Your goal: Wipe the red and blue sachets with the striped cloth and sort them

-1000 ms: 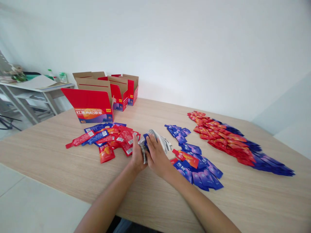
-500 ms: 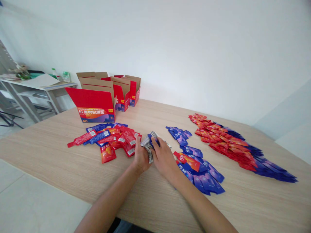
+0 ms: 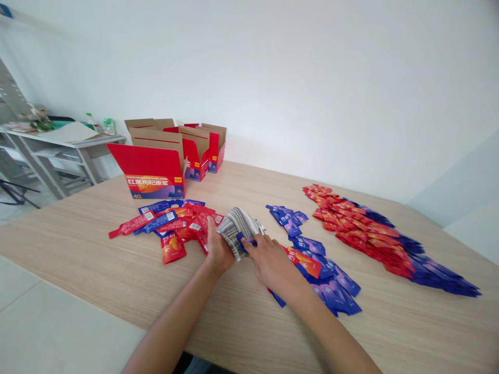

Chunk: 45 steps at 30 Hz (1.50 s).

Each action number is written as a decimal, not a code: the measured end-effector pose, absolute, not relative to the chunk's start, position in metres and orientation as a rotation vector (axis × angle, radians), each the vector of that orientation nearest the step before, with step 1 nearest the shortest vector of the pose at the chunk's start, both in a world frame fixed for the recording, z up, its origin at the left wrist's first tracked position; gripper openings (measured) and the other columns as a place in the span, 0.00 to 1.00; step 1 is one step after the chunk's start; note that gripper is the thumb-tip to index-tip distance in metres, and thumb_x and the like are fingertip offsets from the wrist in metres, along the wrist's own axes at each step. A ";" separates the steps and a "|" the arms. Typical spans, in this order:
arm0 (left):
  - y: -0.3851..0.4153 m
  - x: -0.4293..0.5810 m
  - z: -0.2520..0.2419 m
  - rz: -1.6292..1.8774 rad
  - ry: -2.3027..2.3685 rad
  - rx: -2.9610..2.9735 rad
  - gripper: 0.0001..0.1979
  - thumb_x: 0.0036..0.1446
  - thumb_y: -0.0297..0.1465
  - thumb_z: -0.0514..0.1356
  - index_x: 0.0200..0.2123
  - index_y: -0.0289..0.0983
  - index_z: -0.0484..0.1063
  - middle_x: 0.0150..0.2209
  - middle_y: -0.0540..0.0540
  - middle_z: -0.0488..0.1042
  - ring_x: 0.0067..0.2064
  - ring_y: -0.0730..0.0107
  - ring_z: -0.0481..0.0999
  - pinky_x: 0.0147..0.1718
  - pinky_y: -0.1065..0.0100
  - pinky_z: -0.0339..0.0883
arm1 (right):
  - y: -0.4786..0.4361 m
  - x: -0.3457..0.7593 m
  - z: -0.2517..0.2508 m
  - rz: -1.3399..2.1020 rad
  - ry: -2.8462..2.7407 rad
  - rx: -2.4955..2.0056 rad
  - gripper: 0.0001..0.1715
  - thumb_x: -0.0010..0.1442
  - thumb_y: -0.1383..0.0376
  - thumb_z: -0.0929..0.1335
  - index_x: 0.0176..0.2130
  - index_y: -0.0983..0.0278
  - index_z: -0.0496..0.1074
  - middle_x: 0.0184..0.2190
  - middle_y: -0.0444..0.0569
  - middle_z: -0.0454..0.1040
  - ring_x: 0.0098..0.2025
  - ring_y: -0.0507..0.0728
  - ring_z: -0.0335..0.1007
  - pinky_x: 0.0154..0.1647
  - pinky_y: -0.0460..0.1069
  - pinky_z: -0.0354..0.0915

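Cloth [image 3: 234,226], striped in grey and white, sits bunched at the middle of the person's work, and I take it as the centre of my dial, with twelve toward the wall. At about seven the left hand [image 3: 220,252] holds it, thumb raised along the near-left edge, the other fingers mostly hidden under the fabric. From four comes the right hand [image 3: 271,259], its index finger stretched onto a blue sachet [image 3: 239,238] that lies against the stripes; the thumb is out of sight, so I cannot tell whether the fingers pinch it. At nine, just beside the left hand, a loose heap of red and blue sachets [image 3: 183,223] spreads over the table [image 3: 117,275]. Three open red boxes [image 3: 156,186] stand behind that heap, between ten and eleven, cardboard flaps up. Near three is a small cluster of blue sachets [image 3: 286,218], and at four, partly behind the right hand, a mixed pile [image 3: 329,291], mostly blue. Farther out, around three, stretches a long bank of overlapping red and blue sachets [image 3: 358,226]. Well away at ten stands a side desk [image 3: 103,140].
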<state>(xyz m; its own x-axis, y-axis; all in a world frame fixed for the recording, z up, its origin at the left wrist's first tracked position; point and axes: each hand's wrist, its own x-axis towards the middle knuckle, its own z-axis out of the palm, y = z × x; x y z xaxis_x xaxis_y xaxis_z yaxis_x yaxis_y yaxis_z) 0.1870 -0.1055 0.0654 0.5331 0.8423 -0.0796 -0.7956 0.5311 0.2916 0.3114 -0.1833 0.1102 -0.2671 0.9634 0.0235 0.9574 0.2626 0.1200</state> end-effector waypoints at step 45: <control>-0.122 0.202 0.059 0.885 0.163 0.218 0.46 0.61 0.63 0.41 0.61 0.32 0.70 0.52 0.34 0.79 0.53 0.47 0.79 0.55 0.50 0.69 | -0.144 0.330 0.068 0.584 2.612 2.536 0.26 0.73 0.55 0.59 0.59 0.66 0.71 0.40 0.57 0.73 0.43 0.63 0.70 0.49 0.58 0.65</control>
